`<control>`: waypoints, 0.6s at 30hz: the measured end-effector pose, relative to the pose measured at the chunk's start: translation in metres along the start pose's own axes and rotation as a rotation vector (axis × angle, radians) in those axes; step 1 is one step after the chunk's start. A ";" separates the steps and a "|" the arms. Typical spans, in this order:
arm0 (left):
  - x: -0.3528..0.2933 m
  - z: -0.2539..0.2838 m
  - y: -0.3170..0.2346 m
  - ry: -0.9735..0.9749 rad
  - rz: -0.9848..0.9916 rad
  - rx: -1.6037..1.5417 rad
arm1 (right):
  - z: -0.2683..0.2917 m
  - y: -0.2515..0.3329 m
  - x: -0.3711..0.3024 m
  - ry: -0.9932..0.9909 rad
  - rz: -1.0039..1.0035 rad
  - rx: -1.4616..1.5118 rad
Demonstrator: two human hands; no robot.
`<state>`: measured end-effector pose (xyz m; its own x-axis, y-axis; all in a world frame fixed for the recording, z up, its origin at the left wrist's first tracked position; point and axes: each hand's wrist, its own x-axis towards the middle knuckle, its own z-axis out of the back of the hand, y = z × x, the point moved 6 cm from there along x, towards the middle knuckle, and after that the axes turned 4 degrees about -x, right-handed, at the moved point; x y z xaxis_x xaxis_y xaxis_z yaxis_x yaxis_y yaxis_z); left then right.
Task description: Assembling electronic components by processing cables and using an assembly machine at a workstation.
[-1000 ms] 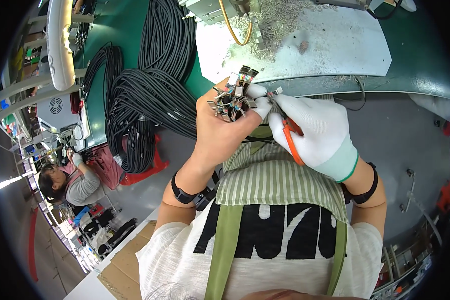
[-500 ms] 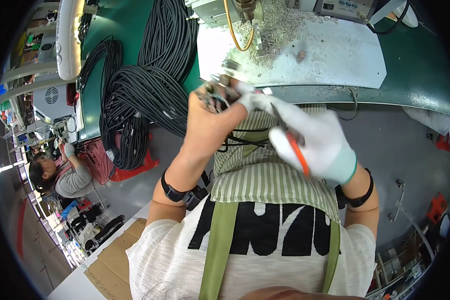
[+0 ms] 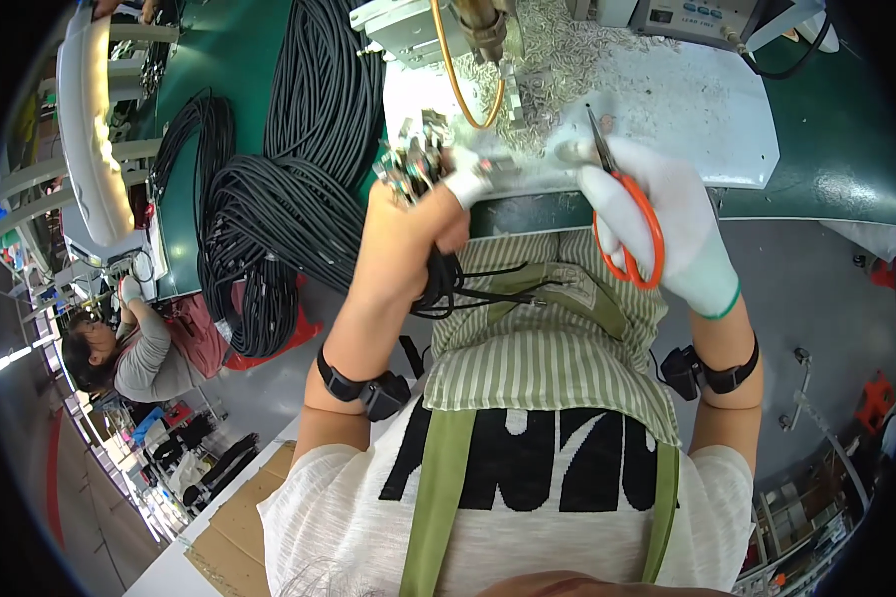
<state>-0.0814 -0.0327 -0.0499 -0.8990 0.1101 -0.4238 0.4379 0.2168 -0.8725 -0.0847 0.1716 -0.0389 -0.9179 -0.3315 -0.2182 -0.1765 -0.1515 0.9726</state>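
While a white lamp [image 3: 95, 139] glows at ten o'clock, a co-worker in a grey sleeve [image 3: 149, 348] sits farther down, close to nine o'clock. Rightward, thick coils of black cable [image 3: 294, 204] spill over the green worktable [image 3: 191, 221] at ten o'clock. Between eleven and twelve, the bare left hand [image 3: 406, 224], its thumb tip wrapped in white, is closed around a bundle of connector-tipped cable ends [image 3: 413, 164], blurred and pointing up toward twelve; black cables [image 3: 446, 284] hang beneath that hand. Past an orange tube [image 3: 448, 70] at twelve, small pale offcuts [image 3: 558, 45] litter the white board [image 3: 682, 119]. At two o'clock the right hand [image 3: 667, 209], in a white glove with a mint cuff, grips orange-handled scissors [image 3: 655, 234], blades aimed toward eleven, well apart from the bundle. A grey control box [image 3: 692, 18] stands between one and two, and a red stool [image 3: 874, 400] between three and four.
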 end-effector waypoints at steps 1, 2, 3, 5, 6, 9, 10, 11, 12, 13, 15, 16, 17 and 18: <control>0.014 0.008 0.003 0.029 0.027 -0.103 | 0.003 -0.003 0.009 0.019 0.017 0.044; 0.025 0.010 0.003 0.055 0.056 -0.206 | 0.005 -0.005 0.019 0.041 0.034 0.089; 0.034 0.008 -0.002 0.058 0.058 -0.198 | 0.008 -0.005 0.030 0.036 0.037 0.096; 0.049 -0.003 -0.011 0.103 0.042 -0.111 | 0.005 -0.006 0.054 0.076 0.095 0.109; 0.054 -0.006 -0.013 0.126 0.035 -0.067 | 0.003 -0.006 0.063 0.094 0.124 0.117; 0.064 -0.005 -0.017 0.160 0.022 -0.024 | 0.001 0.000 0.082 0.121 0.088 0.005; 0.067 -0.004 -0.019 0.176 0.011 -0.008 | 0.000 0.001 0.086 0.140 0.070 -0.057; 0.070 -0.004 -0.019 0.179 0.021 0.000 | 0.000 0.001 0.087 0.134 0.066 -0.047; 0.071 -0.003 -0.022 0.169 0.009 0.052 | -0.001 0.000 0.088 0.134 0.020 -0.020; 0.072 -0.003 -0.024 0.159 -0.004 0.103 | -0.001 -0.002 0.088 0.135 -0.026 0.005; 0.074 -0.002 -0.026 0.147 -0.012 0.159 | -0.003 -0.003 0.088 0.138 -0.073 0.037; 0.075 -0.002 -0.028 0.146 -0.048 0.204 | -0.004 -0.003 0.089 0.131 -0.097 0.038; 0.075 -0.003 -0.030 0.148 -0.084 0.247 | -0.005 -0.002 0.089 0.122 -0.121 0.038; 0.075 -0.004 -0.033 0.150 -0.121 0.290 | -0.005 -0.003 0.089 0.113 -0.145 0.036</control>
<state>-0.1633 -0.0279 -0.0521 -0.9245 0.2463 -0.2911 0.2891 -0.0450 -0.9562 -0.1639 0.1384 -0.0617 -0.8365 -0.4113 -0.3620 -0.3186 -0.1723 0.9321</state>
